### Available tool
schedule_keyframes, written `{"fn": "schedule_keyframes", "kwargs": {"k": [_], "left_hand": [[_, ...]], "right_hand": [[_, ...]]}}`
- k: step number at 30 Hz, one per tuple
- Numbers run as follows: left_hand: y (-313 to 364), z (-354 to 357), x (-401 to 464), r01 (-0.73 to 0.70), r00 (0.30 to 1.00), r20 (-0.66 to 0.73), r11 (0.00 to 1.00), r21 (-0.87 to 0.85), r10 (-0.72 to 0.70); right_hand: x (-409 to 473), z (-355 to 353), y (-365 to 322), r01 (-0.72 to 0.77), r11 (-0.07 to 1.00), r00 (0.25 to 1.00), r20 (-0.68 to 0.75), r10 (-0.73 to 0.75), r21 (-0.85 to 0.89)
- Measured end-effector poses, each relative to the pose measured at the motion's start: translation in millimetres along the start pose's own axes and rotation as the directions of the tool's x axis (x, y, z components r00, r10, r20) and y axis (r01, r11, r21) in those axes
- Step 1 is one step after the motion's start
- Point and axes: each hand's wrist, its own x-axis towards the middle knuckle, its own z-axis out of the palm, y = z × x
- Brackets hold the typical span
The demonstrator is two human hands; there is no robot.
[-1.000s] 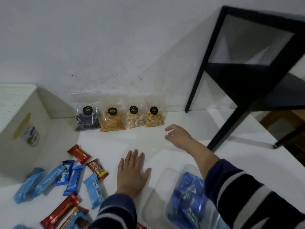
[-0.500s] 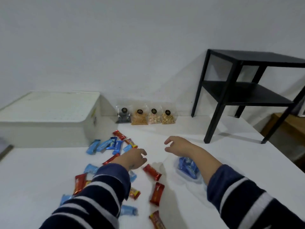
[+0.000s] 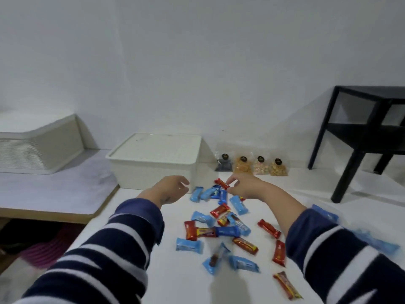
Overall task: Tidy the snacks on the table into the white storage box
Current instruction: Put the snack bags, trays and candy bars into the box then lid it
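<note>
The white storage box (image 3: 153, 172) stands at the table's far left with its lid on. Several red and blue wrapped snack bars (image 3: 225, 231) lie scattered on the white table (image 3: 285, 185) in front of it. Several clear snack bags (image 3: 252, 166) lean against the wall right of the box. My left hand (image 3: 173, 188) hovers at the box's front right corner, fingers loosely curled and holding nothing. My right hand (image 3: 241, 186) hovers over the far bars, its fingertips next to a red bar (image 3: 221, 183), with nothing gripped.
A black side table (image 3: 361, 137) stands on the tabletop at the far right. On the left a lower grey bench (image 3: 54, 189) carries another white ribbed box (image 3: 37, 145). A bag of blue snacks (image 3: 372, 240) lies partly hidden by my right sleeve.
The view has pulled back and swung left, bringing the lidded box to centre. Both hands have left the tabletop and moved forward toward the box and the far bars.
</note>
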Motion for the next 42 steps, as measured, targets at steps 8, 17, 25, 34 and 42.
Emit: {"fn": "schedule_keyframes", "kwargs": {"k": [8,17,25,34,42], "left_hand": [[-122.2,-92.6,29.3,0.000,0.996,-0.093,0.999,-0.040,-0.004],[-204.8,-136.2,114.5,0.047,0.987,-0.146,0.988,-0.145,-0.068],[-262.8,-129.2,232.6,0.221,0.956,-0.176,0.971,-0.096,-0.235],[-279.0,-122.2,311.5,0.269,0.950,-0.155,0.963,-0.027,-0.270],[-283.3,-137.1,315.3,0.268,0.937,-0.151,0.926,-0.267,-0.315]], "right_hand": [[57.7,41.1,-94.2,-0.052,0.998,0.997,-0.061,0.054,0.043],[143.3,58.3,-119.9,-0.117,0.991,0.990,-0.076,0.122,0.060],[276.3,61.9,-99.5,-0.121,0.979,0.980,-0.138,0.144,0.161],[356.8,68.1,-80.9,-0.159,0.970,0.949,-0.243,0.202,0.185],[360.1,49.1,-91.4,-0.163,0.941,0.939,-0.245,0.240,0.295]]}}
